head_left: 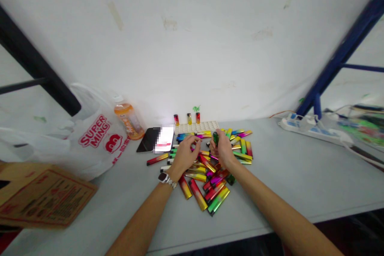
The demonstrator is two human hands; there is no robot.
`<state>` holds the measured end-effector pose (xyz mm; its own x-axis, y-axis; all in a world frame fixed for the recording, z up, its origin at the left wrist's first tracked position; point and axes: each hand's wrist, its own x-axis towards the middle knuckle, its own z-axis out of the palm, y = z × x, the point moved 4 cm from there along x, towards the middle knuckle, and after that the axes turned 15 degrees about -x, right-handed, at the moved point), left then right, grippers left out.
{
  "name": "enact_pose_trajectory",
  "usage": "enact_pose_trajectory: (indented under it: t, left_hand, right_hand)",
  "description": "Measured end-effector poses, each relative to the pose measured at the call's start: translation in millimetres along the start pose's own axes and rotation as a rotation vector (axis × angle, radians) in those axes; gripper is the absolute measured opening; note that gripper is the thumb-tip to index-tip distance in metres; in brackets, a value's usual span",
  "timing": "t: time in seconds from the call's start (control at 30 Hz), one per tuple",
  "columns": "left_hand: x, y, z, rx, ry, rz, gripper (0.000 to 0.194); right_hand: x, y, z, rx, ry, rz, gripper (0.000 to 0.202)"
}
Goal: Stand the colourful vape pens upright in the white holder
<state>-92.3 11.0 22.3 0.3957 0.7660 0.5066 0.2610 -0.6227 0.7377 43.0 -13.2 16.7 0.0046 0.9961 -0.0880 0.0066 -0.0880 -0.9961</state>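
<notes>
My right hand [222, 149] is closed around a dark green lighter [216, 138], its end showing above the curled fingers. To its left, my left hand [186, 153] hovers over the pile with fingers curled inward. Whatever it pinches, if anything, is too small to make out. Under and around both hands lie many lighters in shiny coloured sleeves, among them a red-and-gold lighter [198, 195] and a green-and-yellow lighter [219, 201] at the near edge. Behind them is a white studded board [180, 129], with three small lighters [189, 119] standing upright along its back.
A tablet or phone [157, 139] with a partly bright screen lies left of the pile. Farther left are an orange drink bottle [129, 120], a white plastic bag [87, 140] and a cardboard box [45, 198]. On the right, a power strip [312, 130] rests beside a blue post [342, 54].
</notes>
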Motion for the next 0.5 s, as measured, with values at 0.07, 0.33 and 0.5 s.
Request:
enact_pose_trajectory:
  t: [0.07,0.33,0.5]
  left_hand:
    - [-0.1,1.0,1.0,0.004,-0.005,0.005,0.018]
    - [0.0,0.3,1.7,0.007,-0.008,0.012,0.018]
    - [-0.3,2.1,1.6,0.009,-0.010,0.012,0.018]
  right_hand:
    - [-1.2,1.0,-0.8,0.072,0.113,0.003,0.051]
    - [-4.1,4.4,5.1,0.096,0.125,0.003,0.050]
    - [-5.0,4.1,4.7,0.086,0.143,0.060,0.050]
